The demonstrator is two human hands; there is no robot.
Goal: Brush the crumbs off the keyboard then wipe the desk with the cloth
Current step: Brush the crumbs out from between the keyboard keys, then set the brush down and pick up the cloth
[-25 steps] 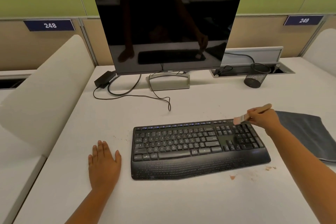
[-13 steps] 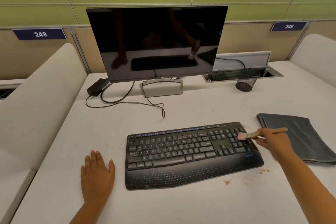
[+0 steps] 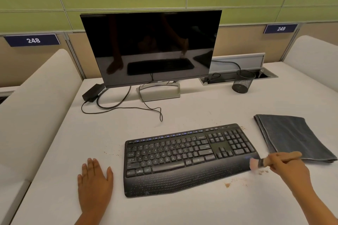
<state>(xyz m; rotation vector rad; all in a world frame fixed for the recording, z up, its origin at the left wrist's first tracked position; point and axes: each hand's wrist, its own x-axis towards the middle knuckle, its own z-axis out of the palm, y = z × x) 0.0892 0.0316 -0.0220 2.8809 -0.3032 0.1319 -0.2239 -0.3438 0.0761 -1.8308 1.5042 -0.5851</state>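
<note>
The brush [image 3: 259, 163] is pinched in the right hand [image 3: 287, 165] at the keyboard [image 3: 188, 159]'s 4 o'clock corner, while the left hand [image 3: 94, 184] is laid flat and spread at 9 o'clock. Crumbs [image 3: 236, 181] are seen on the desk [image 3: 182, 210], so brushing looks nearly done. The cloth [image 3: 292, 137] at 3 o'clock is not yet used.

A black keyboard [image 3: 190, 159] is lying flat on the white tabletop [image 3: 182, 115]. A small brush [image 3: 259, 163] with pink bristles is touching its right front corner. Brown crumbs [image 3: 236, 181] are sitting nearby. A folded gray cloth [image 3: 290, 136] is lying beside the keyboard.

Even soft light, wide-angle edge warp, brush [image 3: 256, 163] blurred
</note>
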